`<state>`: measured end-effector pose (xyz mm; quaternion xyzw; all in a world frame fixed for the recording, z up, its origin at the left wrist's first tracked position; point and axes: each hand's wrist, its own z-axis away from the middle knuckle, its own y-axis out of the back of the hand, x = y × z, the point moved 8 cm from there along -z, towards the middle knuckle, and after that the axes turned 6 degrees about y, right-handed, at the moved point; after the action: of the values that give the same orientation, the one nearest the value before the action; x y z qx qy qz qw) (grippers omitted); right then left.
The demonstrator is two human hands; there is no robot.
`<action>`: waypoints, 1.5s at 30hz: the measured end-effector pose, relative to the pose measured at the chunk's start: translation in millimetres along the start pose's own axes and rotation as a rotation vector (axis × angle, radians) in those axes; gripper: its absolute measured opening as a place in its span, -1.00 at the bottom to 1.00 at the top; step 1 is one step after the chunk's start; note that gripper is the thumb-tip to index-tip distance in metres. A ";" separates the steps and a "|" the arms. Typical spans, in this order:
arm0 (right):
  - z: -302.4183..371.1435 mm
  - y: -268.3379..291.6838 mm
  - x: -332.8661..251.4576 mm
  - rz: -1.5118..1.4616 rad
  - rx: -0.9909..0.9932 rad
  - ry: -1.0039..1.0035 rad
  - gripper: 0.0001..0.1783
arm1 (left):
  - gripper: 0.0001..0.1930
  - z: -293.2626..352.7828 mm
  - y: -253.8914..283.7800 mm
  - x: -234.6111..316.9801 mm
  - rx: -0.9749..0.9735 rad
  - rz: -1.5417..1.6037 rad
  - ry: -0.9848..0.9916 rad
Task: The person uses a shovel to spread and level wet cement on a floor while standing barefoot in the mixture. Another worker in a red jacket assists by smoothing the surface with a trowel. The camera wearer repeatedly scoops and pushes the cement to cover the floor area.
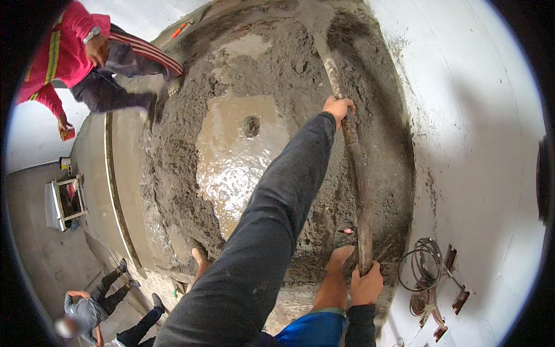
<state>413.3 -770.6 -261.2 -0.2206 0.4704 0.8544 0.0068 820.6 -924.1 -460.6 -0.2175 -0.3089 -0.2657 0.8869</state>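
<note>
A long, mud-smeared wooden tool handle [359, 191] runs from near my legs to the far side of the wet cement mix. My left hand [338, 110] grips its upper part, the black-sleeved arm stretched out across the view. Close to my body, my right hand [366, 283] is wrapped around the handle's near end. Whatever head the tool has at its far end cannot be made out in the grey mix. Cement mix [173, 150] rings a shiny pool of water [237, 136], from which one small lump sticks out. My sandalled foot [345, 234] stands in it beside the handle.
A white wall [468, 156] rises close on the right, with coiled cables [425, 263] hanging from it. At the upper left a person in a pink top [69, 40] stands at the mix's edge. An orange-handled trowel [182, 29] lies beyond. More people are at the lower left.
</note>
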 end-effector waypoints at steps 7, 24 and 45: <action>62.2 -8.1 18.7 -0.094 0.022 -0.150 -0.56 | -0.86 107.2 14.5 -0.6 -0.055 0.163 0.008; 52.3 129.3 -27.2 0.013 0.013 -0.128 -0.67 | -0.66 154.6 -101.3 104.5 -0.431 0.344 0.059; -355.9 121.2 -71.9 -0.088 -0.677 -0.042 -0.84 | -0.20 -164.9 -35.7 156.8 0.211 0.198 0.044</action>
<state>583.5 -1111.2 -300.3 -0.2129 0.1501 0.9653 -0.0203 975.0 -1094.9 -466.4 -0.1465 -0.2927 -0.1474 0.9334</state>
